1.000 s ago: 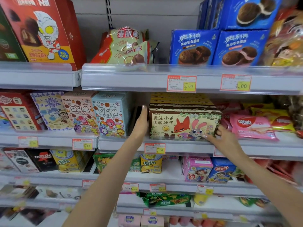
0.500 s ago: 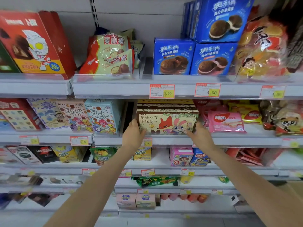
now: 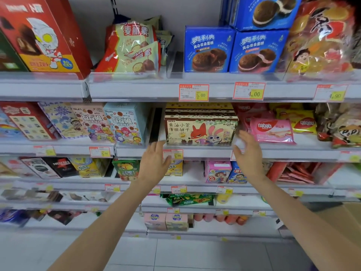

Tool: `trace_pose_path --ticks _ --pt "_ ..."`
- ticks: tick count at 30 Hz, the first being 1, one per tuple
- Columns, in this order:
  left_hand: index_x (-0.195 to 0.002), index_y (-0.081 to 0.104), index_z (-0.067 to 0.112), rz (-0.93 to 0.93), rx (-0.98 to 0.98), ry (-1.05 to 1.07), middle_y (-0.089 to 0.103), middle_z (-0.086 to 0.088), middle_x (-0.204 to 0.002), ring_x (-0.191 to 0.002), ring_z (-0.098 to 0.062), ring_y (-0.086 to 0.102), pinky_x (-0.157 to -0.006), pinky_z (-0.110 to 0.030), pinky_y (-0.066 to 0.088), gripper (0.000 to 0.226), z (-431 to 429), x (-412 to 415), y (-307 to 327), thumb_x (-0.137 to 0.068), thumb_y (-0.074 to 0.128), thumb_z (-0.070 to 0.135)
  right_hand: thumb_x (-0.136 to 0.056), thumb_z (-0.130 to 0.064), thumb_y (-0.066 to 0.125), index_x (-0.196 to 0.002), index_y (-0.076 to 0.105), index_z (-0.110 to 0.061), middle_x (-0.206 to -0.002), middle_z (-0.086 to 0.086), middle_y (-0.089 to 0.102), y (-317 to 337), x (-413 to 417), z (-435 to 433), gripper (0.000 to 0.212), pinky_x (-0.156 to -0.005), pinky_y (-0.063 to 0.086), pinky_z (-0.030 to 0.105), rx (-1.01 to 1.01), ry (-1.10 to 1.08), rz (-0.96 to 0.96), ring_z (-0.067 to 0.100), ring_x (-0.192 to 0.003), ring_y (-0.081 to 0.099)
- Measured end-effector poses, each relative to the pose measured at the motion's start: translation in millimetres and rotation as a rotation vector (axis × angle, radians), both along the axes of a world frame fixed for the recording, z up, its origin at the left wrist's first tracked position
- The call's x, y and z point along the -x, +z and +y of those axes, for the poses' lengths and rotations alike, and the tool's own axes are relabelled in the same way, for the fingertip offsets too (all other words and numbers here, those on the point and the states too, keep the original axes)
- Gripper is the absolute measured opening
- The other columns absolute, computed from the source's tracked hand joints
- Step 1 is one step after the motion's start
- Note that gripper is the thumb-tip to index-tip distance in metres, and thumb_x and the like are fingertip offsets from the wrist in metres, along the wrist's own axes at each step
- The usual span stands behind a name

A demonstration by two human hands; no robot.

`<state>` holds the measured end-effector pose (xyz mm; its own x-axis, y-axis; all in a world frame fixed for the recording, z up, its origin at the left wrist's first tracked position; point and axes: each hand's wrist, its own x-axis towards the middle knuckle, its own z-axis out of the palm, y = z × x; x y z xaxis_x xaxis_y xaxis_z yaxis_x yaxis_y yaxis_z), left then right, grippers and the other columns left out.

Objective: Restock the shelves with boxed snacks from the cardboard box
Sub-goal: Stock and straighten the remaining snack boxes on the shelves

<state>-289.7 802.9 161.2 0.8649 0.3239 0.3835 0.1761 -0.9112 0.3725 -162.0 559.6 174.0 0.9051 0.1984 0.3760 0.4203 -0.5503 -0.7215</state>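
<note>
Both hands are raised in front of the middle shelf (image 3: pixel 205 152), empty and with fingers spread. The left hand (image 3: pixel 154 163) hangs palm-forward just below and left of the stack of brown biscuit boxes (image 3: pixel 201 128), its fingertips level with the shelf's front lip and its thumb lying across a red-and-yellow price tag (image 3: pixel 173 154). The right hand (image 3: pixel 251 156) is turned edge-on, palm facing left, with its fingertips close beside the lower right corner of the front box; whether they actually touch the carton is hard to say from here, since the hand is slightly blurred. The front box, printed with a cartoon fox and rabbit, stands between the two hands and above them, sitting at the shelf's front edge with more of the same boxes stacked on top and behind. Left of the left hand stands a pale blue pony-print box (image 3: pixel 125 124), with a dark gap between it and the biscuit stack. Right of the right hand lies a pink Nabati wafer pack (image 3: pixel 271 131). Above both hands, on the next shelf up, are blue Oreo boxes (image 3: pixel 232 49). Far below and right of the right forearm, a corner of the cardboard box (image 3: pixel 343 222) shows at the frame edge.
</note>
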Motion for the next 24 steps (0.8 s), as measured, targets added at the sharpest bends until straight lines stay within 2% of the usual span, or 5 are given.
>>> trace_pose_path --ticks 3,7,9,13,24 --pt "-0.117 0.056 0.004 -0.021 -0.089 -0.155 0.061 -0.013 -0.107 -0.092 -0.033 0.061 -0.072 -0.04 0.051 0.037 -12 28 -10 -0.084 0.061 0.019 -0.088 0.0 0.056 -0.124 0.054 -0.008 -0.119 0.009 0.055 -17 33 -1 0.036 -0.093 0.043 0.037 0.039 0.076 -0.074 0.027 -0.11 0.052" --pt "-0.104 0.063 0.009 -0.043 -0.198 -0.194 0.065 -0.005 -0.094 -0.079 -0.025 0.065 -0.061 -0.03 0.051 0.034 -32 64 -23 -0.072 0.074 0.014 -0.088 0.001 0.056 -0.116 0.059 -0.011 -0.113 0.003 0.054 -39 79 13 0.03 -0.082 0.045 0.027 0.149 0.338 -0.018 0.02 -0.1 0.056" --pt "-0.1 0.063 0.013 -0.041 -0.235 -0.16 0.065 -0.002 -0.091 -0.075 -0.021 0.064 -0.062 -0.029 0.05 0.036 -37 81 -31 -0.068 0.079 0.013 -0.086 0.002 0.057 -0.111 0.061 -0.012 -0.111 0.001 0.056 -51 96 24 0.029 -0.08 0.041 0.02 0.201 0.434 -0.014 0.016 -0.097 0.057" --pt "-0.097 0.058 0.016 -0.016 -0.262 -0.054 0.062 0.0 -0.085 -0.072 -0.02 0.062 -0.061 -0.03 0.049 0.042 -31 112 -44 -0.063 0.082 0.015 -0.088 -0.002 0.057 -0.111 0.062 -0.016 -0.11 -0.005 0.054 -63 124 51 0.027 -0.075 0.046 0.024 0.251 0.567 0.051 0.009 -0.095 0.056" --pt "-0.086 0.056 0.018 -0.019 -0.047 0.268 0.06 0.002 -0.083 -0.064 -0.019 0.058 -0.054 -0.026 0.044 0.039 10 196 -49 -0.061 0.083 0.007 -0.093 -0.014 0.052 -0.109 0.06 -0.021 -0.108 -0.009 0.052 -69 179 144 0.019 -0.077 0.043 0.023 0.345 0.845 0.163 0.009 -0.093 0.056"
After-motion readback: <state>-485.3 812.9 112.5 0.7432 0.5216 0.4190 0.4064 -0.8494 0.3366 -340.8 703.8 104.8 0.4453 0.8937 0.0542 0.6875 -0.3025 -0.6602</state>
